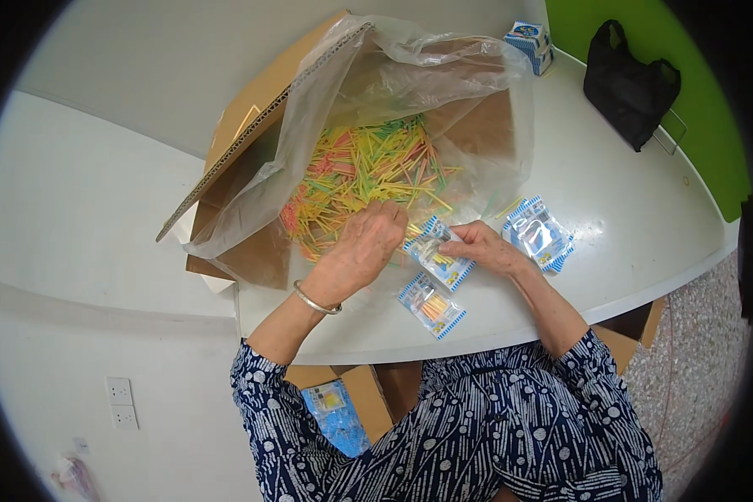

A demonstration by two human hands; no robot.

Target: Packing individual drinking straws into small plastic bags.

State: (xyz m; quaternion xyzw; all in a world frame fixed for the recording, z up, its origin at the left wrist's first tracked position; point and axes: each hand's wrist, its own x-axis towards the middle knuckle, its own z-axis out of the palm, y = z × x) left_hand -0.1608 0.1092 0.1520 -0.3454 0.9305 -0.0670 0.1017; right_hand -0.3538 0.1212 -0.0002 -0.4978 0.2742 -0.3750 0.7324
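Observation:
My right hand [487, 248] grips a small clear pouch [445, 266] with blue-striped ends, thumb on its front. Yellow sticks show inside that pouch. Close to its upper left end is my left hand [361, 249], fingers curled together; what they hold, if anything, is hidden. A silvery bangle circles the left wrist. Beyond my left hand, a heap of thin yellow, green and pink sticks [368, 163] lies in a clear plastic liner [498, 100] inside an open cardboard box [255, 251]. A second pouch [432, 304], holding orange-pink sticks, lies flat just below the gripped one.
A stack of striped pouches [541, 234] sits right of my right hand on the white table [619, 205]. Farther back are small blue-and-white boxes [531, 43] and a black bag [632, 84]. Below the table edge, an open carton [368, 402] holds blue packets [336, 418].

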